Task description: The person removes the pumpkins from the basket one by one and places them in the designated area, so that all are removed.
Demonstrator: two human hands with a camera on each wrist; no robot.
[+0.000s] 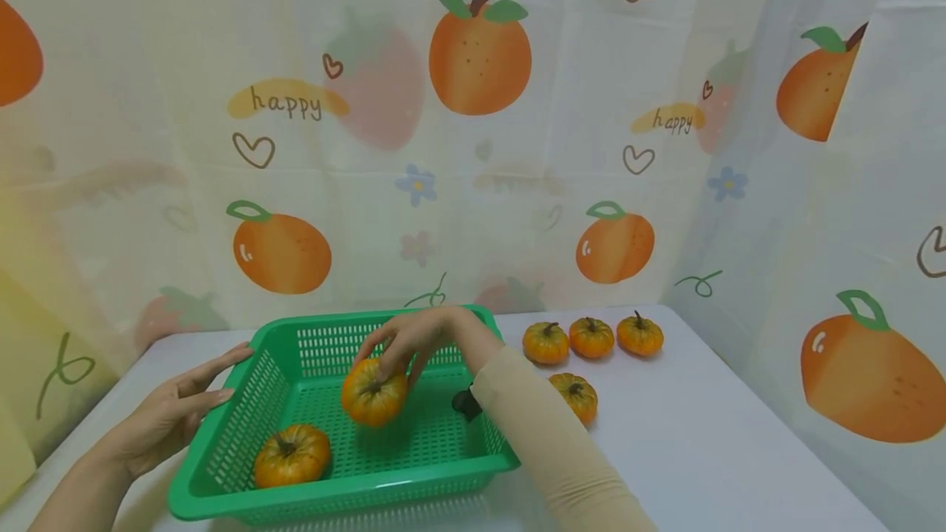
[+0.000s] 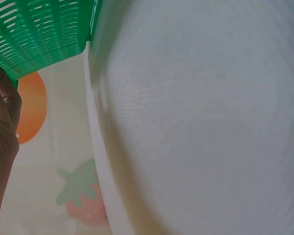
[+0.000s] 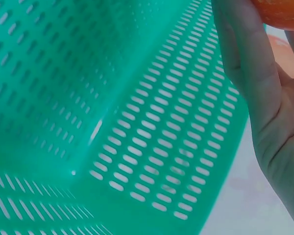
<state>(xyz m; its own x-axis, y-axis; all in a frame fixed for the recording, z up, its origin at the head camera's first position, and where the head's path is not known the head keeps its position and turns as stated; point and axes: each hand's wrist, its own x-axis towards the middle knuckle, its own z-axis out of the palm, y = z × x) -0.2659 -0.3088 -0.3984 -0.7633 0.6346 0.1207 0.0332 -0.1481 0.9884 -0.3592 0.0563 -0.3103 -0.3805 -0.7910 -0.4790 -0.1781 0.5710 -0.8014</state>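
My right hand [image 1: 414,339] grips a small orange pumpkin [image 1: 374,394] from above, over the inside of a green plastic basket [image 1: 347,483]. Part of that pumpkin [image 3: 284,12] also shows at the top corner of the right wrist view, against the fingers. A second pumpkin [image 1: 292,456] lies in the basket's near left corner. At the basket's left rim, my left hand [image 1: 166,417] holds the edge with thumb and fingers. In the left wrist view only part of the left hand [image 2: 2,117] shows, by the basket wall [image 2: 44,34].
Three pumpkins stand in a row at the back right of the white table [image 1: 709,425], among them the middle one [image 1: 591,338]. Another pumpkin [image 1: 575,397] sits nearer, partly behind the right sleeve [image 1: 547,442]. A fruit-print curtain [image 1: 473,187] hangs behind.
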